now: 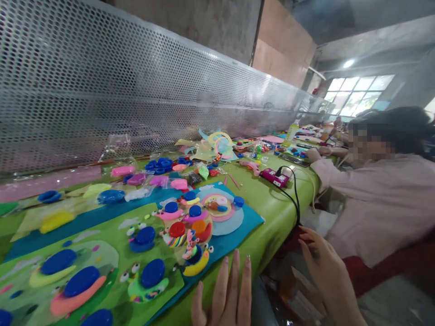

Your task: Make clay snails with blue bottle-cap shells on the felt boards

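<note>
My left hand (pixel 226 292) lies at the table's front edge with its fingers stretched and spread, holding nothing. Just beyond its fingertips is a yellow clay snail (pixel 197 262). Several more clay snails with bottle-cap shells, such as one with a blue cap (pixel 152 274) and one with a red cap (pixel 177 229), sit on a green sheet (pixel 112 222) and a blue sheet (pixel 253 218). Off the table edge to the right, my right hand (pixel 328 267) is raised, fingers extended and thumb apart, with nothing visible in it. A black cable (pixel 297 199) hangs close to its fingertips.
Clay packs like a yellow one (pixel 57 222), blue caps (pixel 159 165) and paper scraps (pixel 220 145) line the table's back below a perforated metal screen (pixel 152 77). A purple power strip (pixel 274 178) lies near the edge. Another person (pixel 380 194) works at right.
</note>
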`<state>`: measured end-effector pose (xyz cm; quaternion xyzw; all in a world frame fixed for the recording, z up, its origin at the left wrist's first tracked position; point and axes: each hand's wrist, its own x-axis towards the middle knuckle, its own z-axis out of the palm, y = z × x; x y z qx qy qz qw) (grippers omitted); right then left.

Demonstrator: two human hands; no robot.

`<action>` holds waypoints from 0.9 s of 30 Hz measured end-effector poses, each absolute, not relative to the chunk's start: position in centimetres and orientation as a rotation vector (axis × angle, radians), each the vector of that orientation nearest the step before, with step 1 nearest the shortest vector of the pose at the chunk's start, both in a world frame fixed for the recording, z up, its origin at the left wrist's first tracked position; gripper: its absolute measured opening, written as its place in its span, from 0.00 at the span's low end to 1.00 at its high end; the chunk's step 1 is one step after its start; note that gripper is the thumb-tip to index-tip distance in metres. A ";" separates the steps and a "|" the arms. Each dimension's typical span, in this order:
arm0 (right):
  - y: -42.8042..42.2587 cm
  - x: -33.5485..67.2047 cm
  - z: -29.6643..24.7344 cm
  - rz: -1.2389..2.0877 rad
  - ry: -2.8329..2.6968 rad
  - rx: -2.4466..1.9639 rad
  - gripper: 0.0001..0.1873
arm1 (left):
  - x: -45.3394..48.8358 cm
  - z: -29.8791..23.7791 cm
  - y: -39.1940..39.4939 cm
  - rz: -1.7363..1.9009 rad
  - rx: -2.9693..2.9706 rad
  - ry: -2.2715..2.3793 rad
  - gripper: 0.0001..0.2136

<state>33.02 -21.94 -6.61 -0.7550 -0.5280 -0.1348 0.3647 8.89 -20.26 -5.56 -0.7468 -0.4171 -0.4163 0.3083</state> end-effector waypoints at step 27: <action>-16.4 31.3 -1.5 -0.482 -2.012 -1.671 0.22 | 7.9 -6.3 -20.0 -1.118 -1.990 -1.170 0.15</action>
